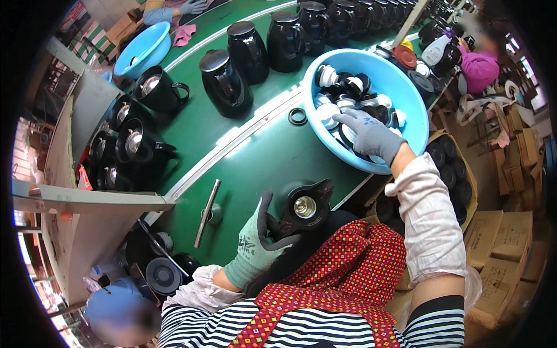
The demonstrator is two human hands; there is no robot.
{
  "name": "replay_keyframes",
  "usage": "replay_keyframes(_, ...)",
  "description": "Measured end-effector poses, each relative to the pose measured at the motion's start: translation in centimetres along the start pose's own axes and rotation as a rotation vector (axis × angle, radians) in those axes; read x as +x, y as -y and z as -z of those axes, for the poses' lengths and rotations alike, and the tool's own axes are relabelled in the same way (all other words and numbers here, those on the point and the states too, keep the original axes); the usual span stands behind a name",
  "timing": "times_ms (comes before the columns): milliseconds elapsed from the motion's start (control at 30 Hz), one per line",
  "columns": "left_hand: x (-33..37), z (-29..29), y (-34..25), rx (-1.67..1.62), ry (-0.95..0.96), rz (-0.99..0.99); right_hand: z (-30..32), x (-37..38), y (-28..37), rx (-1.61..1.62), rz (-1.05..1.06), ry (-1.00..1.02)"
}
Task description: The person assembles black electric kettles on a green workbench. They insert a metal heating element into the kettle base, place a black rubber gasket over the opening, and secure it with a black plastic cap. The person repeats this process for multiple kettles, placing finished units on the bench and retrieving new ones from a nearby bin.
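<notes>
My left hand (pixel 252 249), in a green-and-grey glove, is wrapped round the side of a black jug (pixel 306 219). The jug stands in front of my lap without a lid, and its shiny inner mouth shows. To the right, my gloved grey right hand (pixel 371 134) is inside a light blue basin (pixel 419 124). Its fingers are bent over a black-and-white stopper (pixel 348 134), and the fingertips are against a white stopper (pixel 328 113). Several more stoppers (pixel 380 103) lie loose around the hand. Part of the grip is hidden beneath the glove.
Several lidded black jugs (pixel 226 84) line the far side of the green bench (pixel 261 165). Open jugs (pixel 136 142) stand at left. A metal tube (pixel 208 213) and a black ring (pixel 297 116) lie on the bench. Cartons (pixel 499 267) sit at right; co-workers are nearby.
</notes>
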State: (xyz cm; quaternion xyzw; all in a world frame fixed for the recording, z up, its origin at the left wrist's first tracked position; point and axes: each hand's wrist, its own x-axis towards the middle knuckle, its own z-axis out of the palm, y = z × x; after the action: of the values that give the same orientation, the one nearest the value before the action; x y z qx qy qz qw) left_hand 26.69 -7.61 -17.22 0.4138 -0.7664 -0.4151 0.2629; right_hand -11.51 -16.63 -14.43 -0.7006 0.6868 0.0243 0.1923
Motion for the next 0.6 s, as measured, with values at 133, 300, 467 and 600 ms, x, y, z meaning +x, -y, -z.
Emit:
replay_keyframes(133, -1.0, -0.6, -0.5, -0.065, -0.037, 0.009, -0.4, 1.4, 0.7, 0.043, -0.079, 0.004)
replay_keyframes(300, 0.6, -0.9, -0.8, -0.019, -0.015, -0.112, -1.5, -2.1, 0.9, -0.067, -0.192, -0.318)
replay_keyframes(467, 2.5, 1.3, -1.1, -0.083, 0.079, -0.128, -0.1, -9.6, 4.2, 0.577, -0.142, -0.676)
replay_keyframes(600, 1.9, 3.0, -2.2, 0.021, 0.197, -0.230, -1.2, -17.5, 11.6, 1.259, 0.019, -0.490)
